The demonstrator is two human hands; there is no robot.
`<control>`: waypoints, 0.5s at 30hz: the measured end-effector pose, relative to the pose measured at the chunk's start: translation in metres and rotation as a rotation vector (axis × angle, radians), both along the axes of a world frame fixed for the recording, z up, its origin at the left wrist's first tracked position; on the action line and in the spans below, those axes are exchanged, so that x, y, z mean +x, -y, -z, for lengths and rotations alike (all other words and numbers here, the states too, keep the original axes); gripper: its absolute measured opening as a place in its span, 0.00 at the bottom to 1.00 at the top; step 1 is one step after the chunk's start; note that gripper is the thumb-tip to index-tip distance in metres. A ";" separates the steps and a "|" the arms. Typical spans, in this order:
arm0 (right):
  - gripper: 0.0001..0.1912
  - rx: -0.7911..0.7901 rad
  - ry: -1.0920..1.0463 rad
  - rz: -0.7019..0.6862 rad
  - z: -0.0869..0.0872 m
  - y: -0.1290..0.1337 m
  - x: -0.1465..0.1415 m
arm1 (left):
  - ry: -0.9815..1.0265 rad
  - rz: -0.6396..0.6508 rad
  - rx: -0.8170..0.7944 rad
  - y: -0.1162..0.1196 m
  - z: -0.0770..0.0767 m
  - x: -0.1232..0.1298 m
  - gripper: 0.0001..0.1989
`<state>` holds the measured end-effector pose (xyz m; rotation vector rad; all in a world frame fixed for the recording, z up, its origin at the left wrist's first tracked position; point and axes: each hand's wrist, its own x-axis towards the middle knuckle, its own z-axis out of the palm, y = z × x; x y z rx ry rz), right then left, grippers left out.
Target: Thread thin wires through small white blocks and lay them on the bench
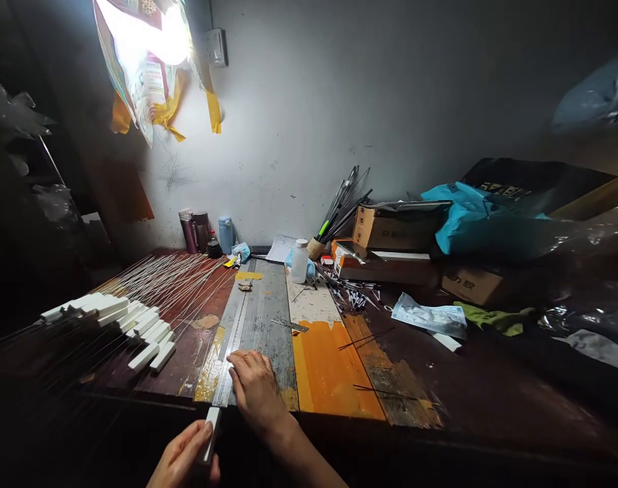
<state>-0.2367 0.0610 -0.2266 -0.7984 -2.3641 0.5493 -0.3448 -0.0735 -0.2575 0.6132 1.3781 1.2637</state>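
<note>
Hands low in the frame: left hand (pixel 184 461) is closed around a white stick (pixel 211 434), right hand (pixel 255 390) lies flat, holding nothing, on the metal ruler (pixel 238 332); the stick is best kept straight along it

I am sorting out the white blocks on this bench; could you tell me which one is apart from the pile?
The white block gripped in the left hand at the bench's near edge; the others lie in a row at the left, on thin rods.

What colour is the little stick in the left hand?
White. The stick, held in the left hand, shows best in the head view.
</note>
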 end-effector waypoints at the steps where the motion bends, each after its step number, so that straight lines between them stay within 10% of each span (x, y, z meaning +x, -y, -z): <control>1: 0.14 0.000 0.006 -0.020 0.000 0.000 0.000 | -0.008 0.003 -0.007 0.000 0.001 -0.001 0.25; 15: 0.16 0.018 0.021 -0.096 0.001 0.001 0.004 | -0.102 0.123 0.043 -0.001 -0.006 -0.011 0.22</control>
